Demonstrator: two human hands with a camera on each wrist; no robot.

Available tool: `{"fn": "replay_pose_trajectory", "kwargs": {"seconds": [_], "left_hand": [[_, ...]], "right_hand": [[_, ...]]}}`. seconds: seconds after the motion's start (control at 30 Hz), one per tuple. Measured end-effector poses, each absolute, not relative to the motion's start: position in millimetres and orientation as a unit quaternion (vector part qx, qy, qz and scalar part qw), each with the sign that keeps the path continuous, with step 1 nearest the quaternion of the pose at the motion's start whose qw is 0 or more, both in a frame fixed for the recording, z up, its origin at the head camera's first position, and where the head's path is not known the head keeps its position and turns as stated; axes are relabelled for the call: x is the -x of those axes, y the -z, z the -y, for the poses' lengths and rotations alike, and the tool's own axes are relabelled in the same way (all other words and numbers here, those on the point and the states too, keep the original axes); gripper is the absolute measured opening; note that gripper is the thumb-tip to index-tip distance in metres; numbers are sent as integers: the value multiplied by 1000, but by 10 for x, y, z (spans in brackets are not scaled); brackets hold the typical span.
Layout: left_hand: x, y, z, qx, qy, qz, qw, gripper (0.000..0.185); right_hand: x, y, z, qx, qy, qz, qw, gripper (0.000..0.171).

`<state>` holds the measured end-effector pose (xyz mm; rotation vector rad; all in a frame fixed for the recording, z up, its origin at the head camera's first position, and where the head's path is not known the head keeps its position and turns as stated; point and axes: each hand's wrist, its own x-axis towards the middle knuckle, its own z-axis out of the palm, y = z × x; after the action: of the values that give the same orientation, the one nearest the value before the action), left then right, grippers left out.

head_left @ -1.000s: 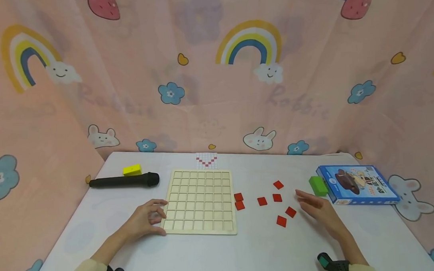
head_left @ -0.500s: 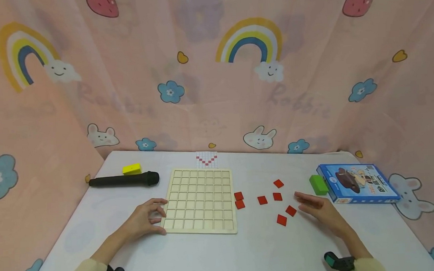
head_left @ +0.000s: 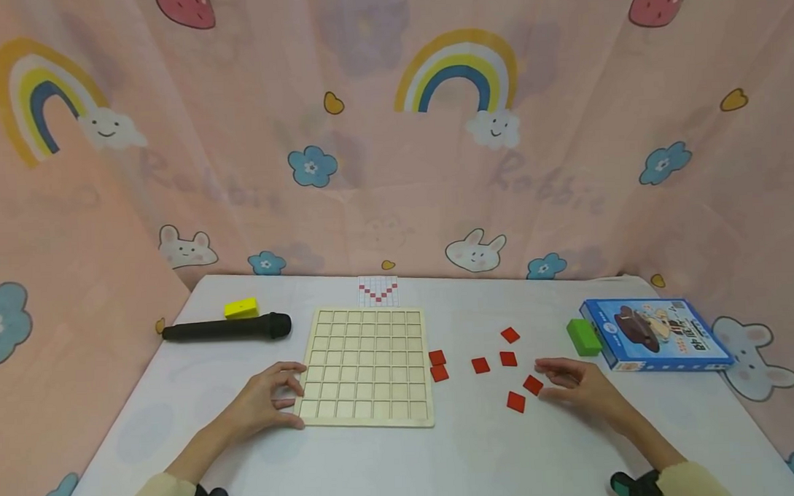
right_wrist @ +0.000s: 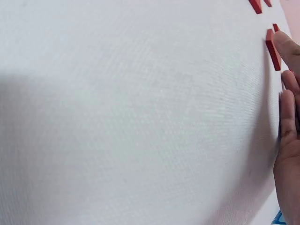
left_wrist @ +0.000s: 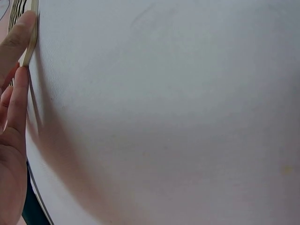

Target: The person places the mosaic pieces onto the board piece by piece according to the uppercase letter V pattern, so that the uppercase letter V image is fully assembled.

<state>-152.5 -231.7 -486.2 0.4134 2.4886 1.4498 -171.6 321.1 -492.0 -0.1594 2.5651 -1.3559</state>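
- The left hand (head_left: 266,403) rests on the bench (head_left: 405,467) at the lower left corner of the wooden grid board (head_left: 365,366); its fingers are lightly bent and the fingertips (left_wrist: 23,28) press against the thin pale edge of the board, as the left wrist view shows.
- The board is flat, square and light-coloured wood, cut into many small square cells, all without tiles.
- The right hand (head_left: 582,391) lies low on the bench, fingers loosely stretched toward the left; one fingertip (right_wrist: 288,47) touches the edge of a red tile (head_left: 533,385). It is not pinching it, only touching.
- This red tile is a small, thin, flat square with a matte surface. It lies to the right of the board, with a second red tile (head_left: 516,402) just beside it.
- More red tiles (head_left: 481,365) are scattered between the board and the right hand; two lie just beside the right edge of the board.
- The bench has a white cover with a fine woven texture.
- A small pattern card (head_left: 378,291) with a red V on a white grid lies behind the board.
- A black microphone (head_left: 228,330), long and round, lies at the left, with a yellow block (head_left: 241,309) behind it.
- A green block (head_left: 583,337) sits against a blue box (head_left: 656,334) with a printed picture; its writing is too small to read.
- The pink curtain (head_left: 393,131) behind shows rainbows, rabbits and the faint word "Rabbit".
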Motion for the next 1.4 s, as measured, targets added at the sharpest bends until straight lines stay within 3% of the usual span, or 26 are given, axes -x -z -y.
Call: {"fn": "replay_pose_trajectory", "kwargs": {"seconds": [0.23,0.63,1.07,1.4], "left_hand": [[1534,4882,2350,-163,-494,-847,112,43],[1530,4897,2346,-167,-502,-841,116,43],[1523,4877,2347,-171,-497,-843,115,43],[1516,4858,2335,-172,-491,-846,116,42]], "right_hand": [[1692,4939,-3126,39,452,-885,102,62],[1681,4964,-3170,37,449,-888,95,49],[1679,4964,-3186,59,448,-887,94,46],[1644,4978,-3165,23,451,-889,78,47]]}}
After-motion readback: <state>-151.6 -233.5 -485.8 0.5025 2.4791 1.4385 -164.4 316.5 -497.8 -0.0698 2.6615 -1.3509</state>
